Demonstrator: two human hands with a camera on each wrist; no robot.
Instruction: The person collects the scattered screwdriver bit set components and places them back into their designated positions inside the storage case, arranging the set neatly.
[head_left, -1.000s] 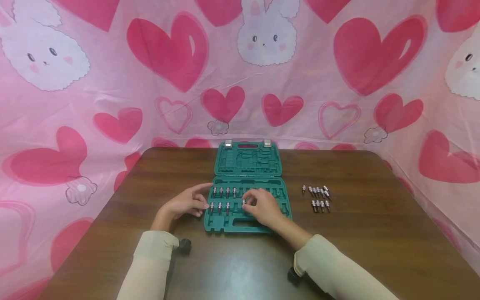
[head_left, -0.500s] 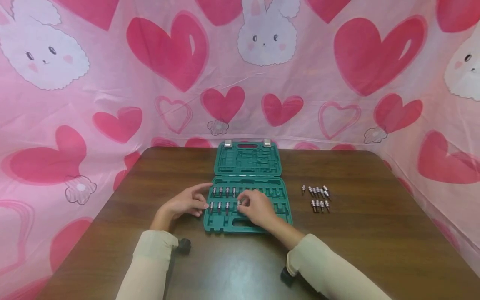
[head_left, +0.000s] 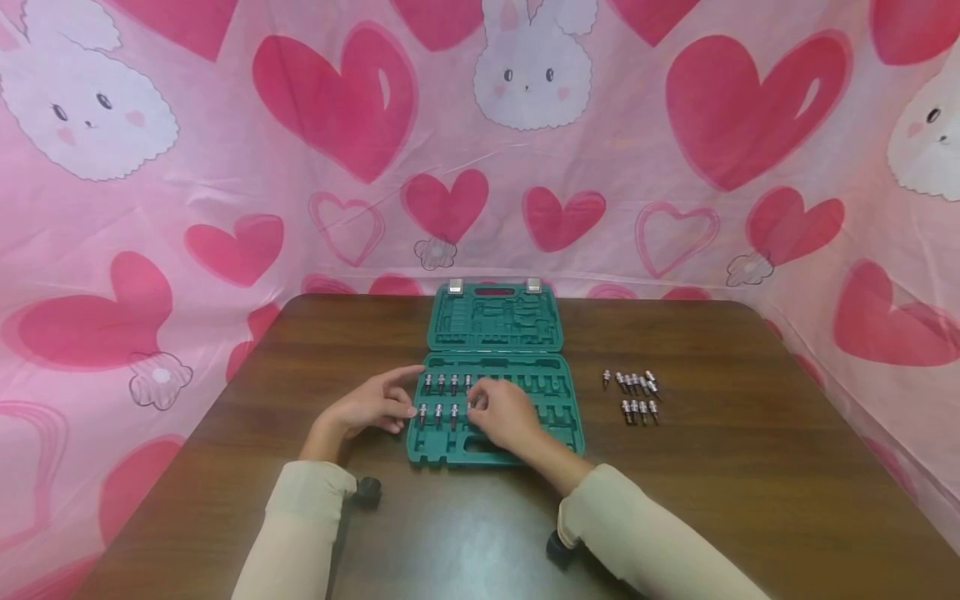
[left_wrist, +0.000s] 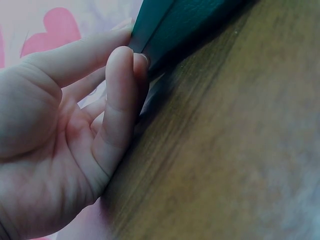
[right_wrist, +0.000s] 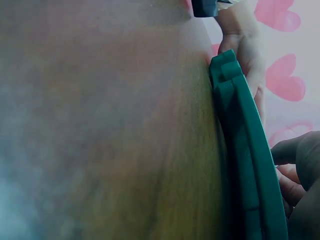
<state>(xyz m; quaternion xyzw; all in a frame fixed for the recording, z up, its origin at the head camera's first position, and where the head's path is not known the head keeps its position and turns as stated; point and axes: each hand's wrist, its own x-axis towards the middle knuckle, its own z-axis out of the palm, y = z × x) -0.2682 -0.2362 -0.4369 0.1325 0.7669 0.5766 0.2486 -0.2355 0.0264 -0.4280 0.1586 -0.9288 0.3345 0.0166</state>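
Observation:
An open green tool case (head_left: 442, 450) lies on the table, its lid (head_left: 495, 321) folded back. Several silver bit sockets with dark tips sit in its left slots, such as this bit socket (head_left: 453, 414) in the front row. My right hand (head_left: 502, 414) pinches another bit socket (head_left: 470, 408) at the front row, just right of the seated ones; fingers partly hide it. My left hand (head_left: 375, 404) holds the case's left edge, index finger stretched along it. In the left wrist view, the thumb and curled fingers (left_wrist: 120, 90) meet the case rim (left_wrist: 150, 30).
More bit sockets (head_left: 633, 383) lie in a loose group on the brown table (head_left: 712, 467), right of the case, with a second short row (head_left: 639, 412) nearer me. A pink heart-patterned cloth (head_left: 622, 150) hangs behind and at the sides.
My right hand has moved left over the front row with the pinched bit socket, towards the seated ones. The left hand has stayed in place.

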